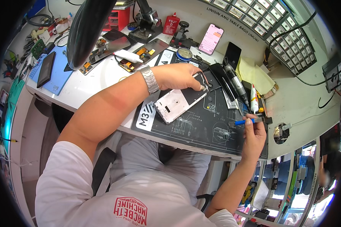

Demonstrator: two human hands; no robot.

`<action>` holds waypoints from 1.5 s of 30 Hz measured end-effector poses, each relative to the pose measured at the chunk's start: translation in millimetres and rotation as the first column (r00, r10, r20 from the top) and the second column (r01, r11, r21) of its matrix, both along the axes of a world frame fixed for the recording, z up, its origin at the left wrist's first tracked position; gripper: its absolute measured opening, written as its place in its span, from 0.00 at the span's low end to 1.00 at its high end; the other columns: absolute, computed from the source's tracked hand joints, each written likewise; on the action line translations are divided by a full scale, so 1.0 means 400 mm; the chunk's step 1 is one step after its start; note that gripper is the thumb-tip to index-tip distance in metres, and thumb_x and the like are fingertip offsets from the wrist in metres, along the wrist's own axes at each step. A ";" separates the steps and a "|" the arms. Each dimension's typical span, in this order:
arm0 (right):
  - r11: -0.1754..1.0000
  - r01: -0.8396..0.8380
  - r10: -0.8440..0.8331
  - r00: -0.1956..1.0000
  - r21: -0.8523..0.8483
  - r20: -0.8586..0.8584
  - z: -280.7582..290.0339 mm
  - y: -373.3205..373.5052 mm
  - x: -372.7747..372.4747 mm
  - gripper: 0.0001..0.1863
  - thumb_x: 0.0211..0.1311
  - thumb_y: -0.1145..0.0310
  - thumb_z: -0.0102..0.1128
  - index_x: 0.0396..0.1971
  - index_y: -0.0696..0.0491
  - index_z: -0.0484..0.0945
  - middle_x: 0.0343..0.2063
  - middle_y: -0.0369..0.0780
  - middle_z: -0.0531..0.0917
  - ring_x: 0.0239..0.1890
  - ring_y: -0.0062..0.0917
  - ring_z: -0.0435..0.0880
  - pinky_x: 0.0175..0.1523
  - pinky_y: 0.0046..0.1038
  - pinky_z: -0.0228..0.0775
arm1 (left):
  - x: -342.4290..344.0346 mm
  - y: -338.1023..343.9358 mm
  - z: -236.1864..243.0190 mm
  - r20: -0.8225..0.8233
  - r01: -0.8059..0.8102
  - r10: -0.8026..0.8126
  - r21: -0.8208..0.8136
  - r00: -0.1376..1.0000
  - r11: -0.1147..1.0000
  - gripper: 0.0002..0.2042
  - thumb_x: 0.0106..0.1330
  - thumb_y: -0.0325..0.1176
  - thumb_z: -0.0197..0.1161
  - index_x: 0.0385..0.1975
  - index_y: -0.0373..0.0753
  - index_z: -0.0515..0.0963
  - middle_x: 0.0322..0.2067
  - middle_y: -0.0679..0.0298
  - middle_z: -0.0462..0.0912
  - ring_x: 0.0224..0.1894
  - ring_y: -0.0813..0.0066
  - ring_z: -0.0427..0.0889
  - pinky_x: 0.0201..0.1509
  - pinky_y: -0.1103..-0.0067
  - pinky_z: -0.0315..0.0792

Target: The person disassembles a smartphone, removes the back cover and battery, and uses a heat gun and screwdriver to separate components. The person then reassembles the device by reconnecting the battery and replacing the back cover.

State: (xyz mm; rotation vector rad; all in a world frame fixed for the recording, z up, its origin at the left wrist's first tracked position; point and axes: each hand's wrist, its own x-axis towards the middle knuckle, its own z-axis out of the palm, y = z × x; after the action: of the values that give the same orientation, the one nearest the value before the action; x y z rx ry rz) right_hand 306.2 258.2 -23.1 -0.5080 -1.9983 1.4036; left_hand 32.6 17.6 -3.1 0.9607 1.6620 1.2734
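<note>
Head view: on the black printed work mat [201, 132], the left hand [178, 75] lies curled over the top end of a white, flat phone frame [176, 104], pinning it down. Toward the mat's right edge, the right hand [254, 134] pinches a slim blue-handled tool [240, 122], well apart from the frame.

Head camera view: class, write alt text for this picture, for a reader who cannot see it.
A person at a workbench steadies an opened phone frame on a dark mat with the left hand, while the right hand grips a blue-handled tool. A lit pink phone, a glue tube and other phone parts lie around.
</note>
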 end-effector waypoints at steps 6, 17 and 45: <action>0.986 -0.081 0.049 0.976 0.146 0.211 -0.012 -0.063 -0.026 0.07 0.72 0.70 0.73 0.44 0.56 0.87 0.32 0.34 0.88 0.36 0.18 0.84 0.46 0.22 0.75 | 0.039 0.012 0.003 -0.263 0.031 -0.056 -0.098 0.963 0.995 0.28 0.73 0.42 0.70 0.67 0.30 0.79 0.50 0.54 0.89 0.48 0.72 0.87 0.54 0.75 0.80; 0.955 -0.023 -0.033 0.983 0.295 0.183 0.002 -0.249 -0.137 0.12 0.66 0.66 0.79 0.37 0.57 0.86 0.29 0.41 0.89 0.30 0.20 0.82 0.40 0.28 0.77 | 0.069 0.015 -0.013 -0.581 0.017 -0.114 -0.171 0.806 0.985 0.33 0.71 0.48 0.69 0.65 0.25 0.78 0.57 0.38 0.86 0.58 0.46 0.87 0.64 0.64 0.79; 0.878 -0.302 0.347 0.936 0.371 -0.059 -0.040 -0.447 -0.074 0.07 0.67 0.81 0.73 0.34 0.61 0.81 0.32 0.45 0.92 0.35 0.24 0.91 0.42 0.26 0.82 | 0.060 0.025 -0.039 -0.605 0.018 -0.101 -0.141 0.790 0.990 0.35 0.72 0.49 0.68 0.68 0.24 0.76 0.59 0.37 0.85 0.63 0.45 0.85 0.67 0.64 0.78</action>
State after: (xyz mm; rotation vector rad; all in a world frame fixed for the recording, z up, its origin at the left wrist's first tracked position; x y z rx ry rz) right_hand 276.8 79.4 -39.3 0.0832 -2.2396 1.1784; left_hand 56.8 27.6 -18.7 1.4358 2.1492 0.8299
